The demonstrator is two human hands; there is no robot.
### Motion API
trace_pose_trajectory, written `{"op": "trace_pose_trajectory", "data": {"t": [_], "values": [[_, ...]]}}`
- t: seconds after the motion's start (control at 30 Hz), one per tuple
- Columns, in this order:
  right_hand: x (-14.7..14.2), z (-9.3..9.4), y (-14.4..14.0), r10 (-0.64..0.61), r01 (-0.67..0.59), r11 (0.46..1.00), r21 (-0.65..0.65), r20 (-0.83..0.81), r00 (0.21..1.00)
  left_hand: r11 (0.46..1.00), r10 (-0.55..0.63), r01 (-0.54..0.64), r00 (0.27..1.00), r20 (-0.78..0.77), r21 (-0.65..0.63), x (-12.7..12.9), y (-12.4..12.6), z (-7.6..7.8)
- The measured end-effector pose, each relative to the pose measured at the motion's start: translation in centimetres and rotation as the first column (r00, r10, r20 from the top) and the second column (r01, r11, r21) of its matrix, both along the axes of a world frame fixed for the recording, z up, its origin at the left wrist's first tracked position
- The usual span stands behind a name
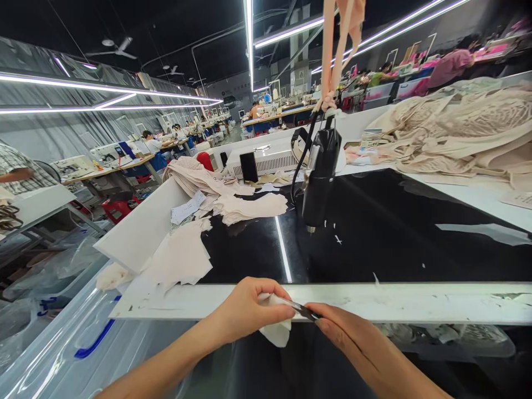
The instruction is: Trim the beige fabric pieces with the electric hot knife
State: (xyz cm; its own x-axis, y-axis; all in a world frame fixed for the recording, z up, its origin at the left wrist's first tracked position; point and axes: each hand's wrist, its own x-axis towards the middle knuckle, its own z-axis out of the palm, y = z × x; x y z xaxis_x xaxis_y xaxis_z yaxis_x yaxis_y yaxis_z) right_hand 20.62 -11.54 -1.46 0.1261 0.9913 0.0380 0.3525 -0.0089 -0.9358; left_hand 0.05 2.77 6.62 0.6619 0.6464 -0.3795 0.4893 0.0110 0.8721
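While the left hand [245, 310] pinches a small pale cream fabric piece [276, 331] closed between thumb and fingers, the right hand [357, 346] holds what looks like a small dark metal snipping tool [305, 311] with its tip laid against the cloth's upper edge. Both hands sit just below the near white edge of the desk [374, 302], so the piece is held in the air in front of the desk, not lying on it. Whether the blades are parted or closed I cannot tell; they are too small and half covered by fingertips.

Judging by how things lie, the work is somewhere in the middle. A loose heap of cut cream fabric pieces [183, 257] lies at the left of the glossy black desk top [394, 233], with more folded ones [233, 199] behind it and a white paper ticket [188, 209] among them. Tiny white thread scraps [337, 239] dot the black surface. Which pieces are already finished I cannot say.

Hanging over the middle of the desk is a black handheld electric tool [319, 177], slung by peach-coloured straps [332, 50] with its tip pointing down, well apart from the hands. At the far right a big mound of beige lace garments [461, 130] fills the white ledge. Clear plastic bins [62, 332] stand low on the left. Other people sit at sewing stations further back.
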Motion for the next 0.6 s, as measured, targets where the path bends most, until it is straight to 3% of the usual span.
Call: {"op": "trace_pose_trajectory", "data": {"t": [0.23, 0.37, 0.6], "values": [[0.1, -1.1, 0.2, -0.029, 0.029, 0.999, -0.027, 0.009, 1.0, 1.0, 0.0, 0.0, 1.0, 0.004, -0.014, 0.0, 0.0, 0.0], [0.5, -2.1, 0.5, 0.024, -0.023, 0.999, -0.031, 0.023, 0.999, 1.0, -0.005, 0.005, 1.0, 0.012, -0.014, 0.0, 0.0, -0.1], [0.4, -1.7, 0.8, 0.045, -0.045, 0.999, -0.022, 0.026, 0.999, 1.0, -0.003, 0.003, 1.0, 0.017, 0.013, -0.1, 0.0, -0.1]]}}
